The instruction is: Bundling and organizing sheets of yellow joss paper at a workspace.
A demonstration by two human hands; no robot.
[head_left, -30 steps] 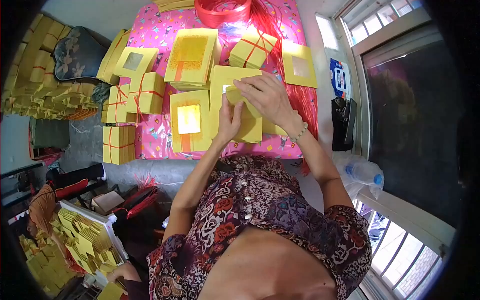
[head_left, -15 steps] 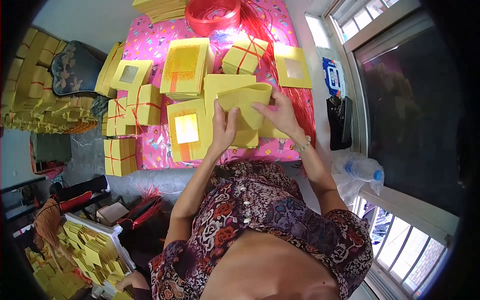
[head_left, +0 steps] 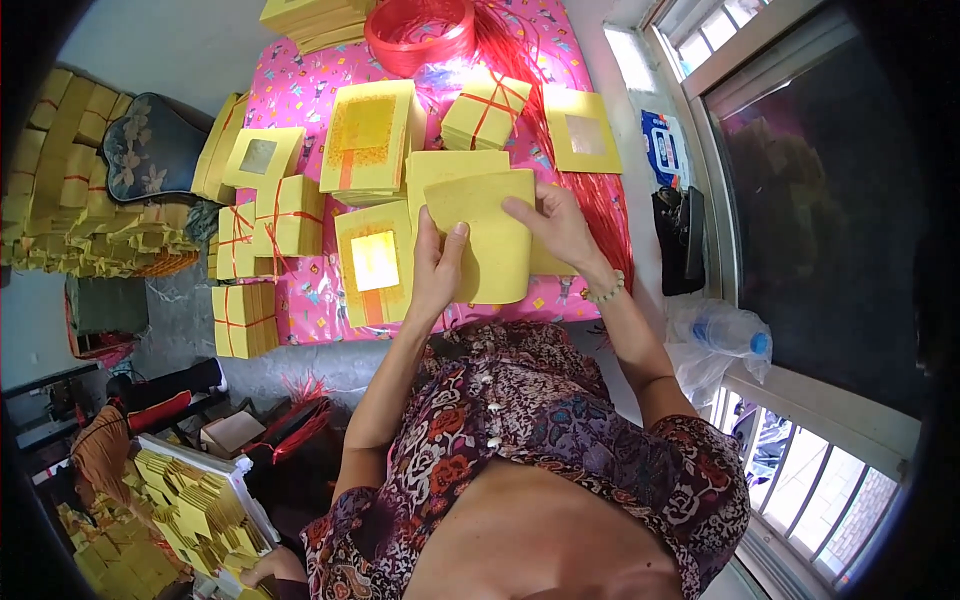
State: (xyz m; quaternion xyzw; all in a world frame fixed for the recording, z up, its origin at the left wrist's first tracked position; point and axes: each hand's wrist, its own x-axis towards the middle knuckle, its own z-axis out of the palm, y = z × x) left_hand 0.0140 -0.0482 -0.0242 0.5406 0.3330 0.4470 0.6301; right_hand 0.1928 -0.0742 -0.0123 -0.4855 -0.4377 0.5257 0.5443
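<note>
Yellow paper sheets [head_left: 492,240] are held up over the near part of the table, hanging almost flat with a slightly curved lower edge. My left hand [head_left: 438,262] grips their left side, thumb in front and fingers behind. At the upper right edge my right hand [head_left: 560,228] pinches them between thumb and fingers; how many sheets it holds cannot be told. Behind them shows a stack of plain yellow paper [head_left: 430,165]. Left of my hands lies a yellow sheet with a shiny square [head_left: 376,262], and beyond it stands a thick stack of printed yellow paper [head_left: 368,135].
Bundles tied with red strip [head_left: 288,215] stand along the left of the pink table cover [head_left: 450,318]. A red coil [head_left: 420,40] and loose red strands [head_left: 600,215] lie at the back and right. Another person's hand [head_left: 272,566] is at lower left beside piled yellow paper.
The sheets, whose top was bent over in a curl, have straightened and now hang flatter and lower. Both my hands keep hold of them and have shifted little.
</note>
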